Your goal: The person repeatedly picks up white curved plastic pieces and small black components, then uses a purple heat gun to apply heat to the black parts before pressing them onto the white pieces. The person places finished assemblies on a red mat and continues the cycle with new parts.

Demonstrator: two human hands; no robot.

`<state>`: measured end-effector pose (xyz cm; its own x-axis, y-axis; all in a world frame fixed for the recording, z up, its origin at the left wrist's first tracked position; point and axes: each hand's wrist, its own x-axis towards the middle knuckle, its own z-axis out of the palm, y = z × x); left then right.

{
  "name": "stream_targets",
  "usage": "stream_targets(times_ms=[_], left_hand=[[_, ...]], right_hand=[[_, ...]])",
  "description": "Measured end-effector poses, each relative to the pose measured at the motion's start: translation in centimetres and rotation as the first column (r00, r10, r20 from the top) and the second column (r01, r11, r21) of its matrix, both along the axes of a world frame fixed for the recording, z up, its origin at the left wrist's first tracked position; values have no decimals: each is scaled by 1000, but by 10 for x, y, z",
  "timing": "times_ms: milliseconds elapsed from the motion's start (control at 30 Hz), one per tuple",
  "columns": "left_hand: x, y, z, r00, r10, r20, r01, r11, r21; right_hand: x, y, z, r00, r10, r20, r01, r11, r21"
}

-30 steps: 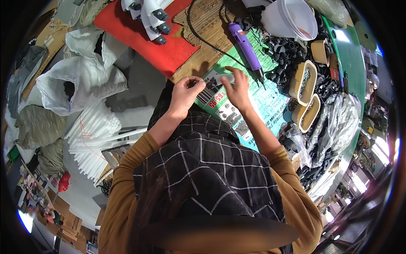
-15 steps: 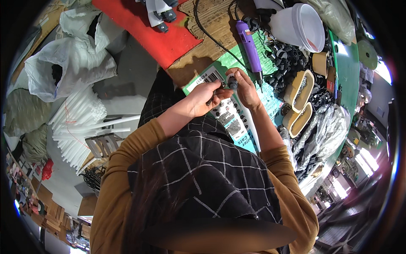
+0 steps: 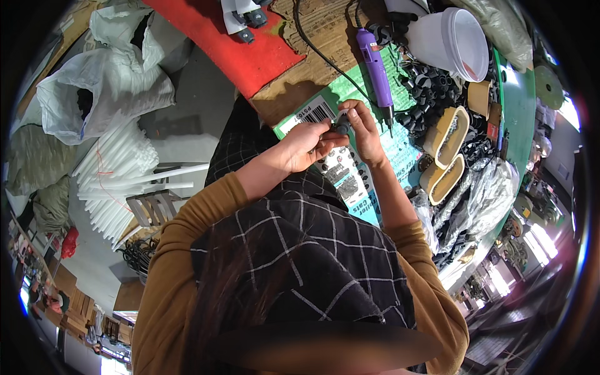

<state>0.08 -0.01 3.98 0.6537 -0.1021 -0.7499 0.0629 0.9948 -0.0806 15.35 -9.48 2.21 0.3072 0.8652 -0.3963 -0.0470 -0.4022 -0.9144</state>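
Note:
In front of my body both hands meet over the printed cardboard sheet (image 3: 359, 199). My left hand (image 3: 303, 147) has its fingers closed against a small dark grey plastic part (image 3: 342, 128). Pinching the same part from the other side is my right hand (image 3: 365, 132), with a whitish piece (image 3: 342, 116) showing at its fingertips. How the two pieces join is too small to make out. A purple electric screwdriver (image 3: 377, 72) lies just beyond my right hand, its tip toward me and its cord running away.
Loose black plastic parts (image 3: 431, 90) are heaped right of the screwdriver. Near them stand a white bucket (image 3: 431, 47) and two tan trays (image 3: 442, 181) holding small metal pieces. White parts with dark ends (image 3: 244, 22) lie on red cloth (image 3: 231, 53). White tubes (image 3: 115, 181) are bundled at left.
The small part has turned slightly between my fingers, and my right fingertips have shifted on it. The whole view has moved a little; the surrounding things stay put.

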Motion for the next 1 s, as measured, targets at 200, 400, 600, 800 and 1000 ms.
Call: stream_targets(times_ms=[200,400,600,800,1000], left_hand=[[3,0,-15,991,122,-53,-130,974,-184],[-3,8,-49,988,142,-54,-152,934,-324],[-12,10,-69,999,50,-7,-49,929,-367],[-15,7,-77,1000,19,2,-17,944,-328],[-15,9,-80,999,12,39,4,926,-378]], right_hand=[[-1,1,-6,970,82,230,-68,995,-67],[18,15,-21,528,82,845,-85,995,-44],[80,42,-33,458,97,884,187,961,-202],[71,42,27,840,-314,442,379,923,-66],[5,41,72,704,-633,-323,708,586,394]])
